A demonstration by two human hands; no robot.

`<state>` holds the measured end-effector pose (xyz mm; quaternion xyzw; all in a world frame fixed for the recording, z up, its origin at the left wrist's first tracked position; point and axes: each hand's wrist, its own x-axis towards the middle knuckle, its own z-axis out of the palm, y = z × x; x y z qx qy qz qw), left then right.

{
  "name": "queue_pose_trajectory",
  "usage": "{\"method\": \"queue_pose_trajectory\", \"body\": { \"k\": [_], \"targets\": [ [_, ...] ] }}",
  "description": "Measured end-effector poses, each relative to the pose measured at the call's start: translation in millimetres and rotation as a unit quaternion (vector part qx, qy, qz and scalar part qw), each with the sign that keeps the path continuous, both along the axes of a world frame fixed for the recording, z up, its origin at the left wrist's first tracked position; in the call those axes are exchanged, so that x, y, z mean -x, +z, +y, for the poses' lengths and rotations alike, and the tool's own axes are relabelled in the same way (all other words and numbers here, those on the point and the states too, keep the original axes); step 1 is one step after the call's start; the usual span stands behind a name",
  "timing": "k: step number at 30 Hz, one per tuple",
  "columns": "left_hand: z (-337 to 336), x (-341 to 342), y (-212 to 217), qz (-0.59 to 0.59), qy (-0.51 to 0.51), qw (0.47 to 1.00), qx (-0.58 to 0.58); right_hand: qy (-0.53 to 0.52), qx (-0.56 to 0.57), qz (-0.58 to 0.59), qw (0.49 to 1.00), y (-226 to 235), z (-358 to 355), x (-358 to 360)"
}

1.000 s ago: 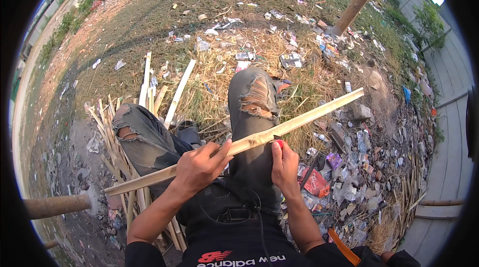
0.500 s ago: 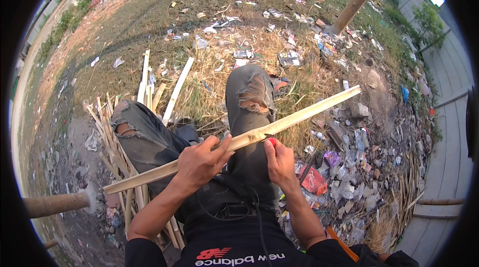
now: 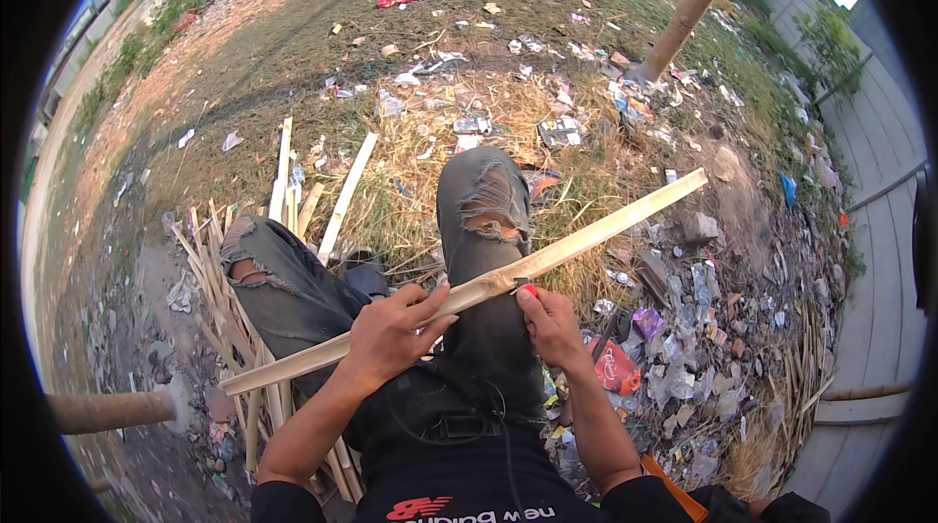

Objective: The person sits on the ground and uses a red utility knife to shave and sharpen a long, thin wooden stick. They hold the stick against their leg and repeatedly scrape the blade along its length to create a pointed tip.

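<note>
A long split bamboo strip [image 3: 479,289] lies slantwise across my thighs, its far end up to the right. My left hand [image 3: 394,335] grips it left of the middle, with thumb and fingers around it. My right hand [image 3: 555,330] is closed on a small knife [image 3: 529,291]. Only a bit of red handle and a short dark blade show, the blade against the strip at its node. The rest of the knife is hidden in my fingers.
More bamboo strips [image 3: 223,303] are heaped by my left leg, two pale ones [image 3: 348,199] pointing ahead. Litter [image 3: 684,357] covers the ground at right, beside a grey panel wall [image 3: 873,259]. Wooden posts stand at far right [image 3: 694,10] and near left [image 3: 112,407].
The strip's near left end has shifted slightly right and down. Both hands keep their grips, and the blade stays near the node. The whole view has tilted a little.
</note>
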<state>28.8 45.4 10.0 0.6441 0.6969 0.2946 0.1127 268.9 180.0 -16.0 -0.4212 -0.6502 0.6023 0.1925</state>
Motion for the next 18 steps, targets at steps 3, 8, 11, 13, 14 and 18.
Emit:
{"method": "queue_pose_trajectory", "body": {
  "k": [3,8,11,13,14,18],
  "targets": [
    [1.7,1.6,0.0,-0.01,-0.001,1.0,0.004,0.018,0.063,0.03,0.997,-1.7,6.7,-5.1],
    [1.2,1.8,-1.2,-0.022,0.004,1.0,0.003,0.023,0.091,0.068,0.993,-4.0,7.5,-10.3],
    [-1.9,-2.7,-2.4,0.012,0.01,1.0,-0.013,-0.074,-0.015,0.071,0.995,-10.9,-4.7,-2.7],
    [-4.5,-5.7,-2.2,0.059,0.009,0.998,-0.025,-0.144,-0.104,0.076,0.981,-7.1,-14.5,7.2],
    [-5.6,-7.8,-2.0,0.068,0.008,0.997,-0.033,-0.178,-0.146,0.075,0.97,-2.6,-20.8,11.0],
    [-7.0,-13.4,-0.8,0.091,0.01,0.995,-0.051,-0.211,-0.21,0.016,0.955,7.8,-25.4,19.4]
  ]
}}
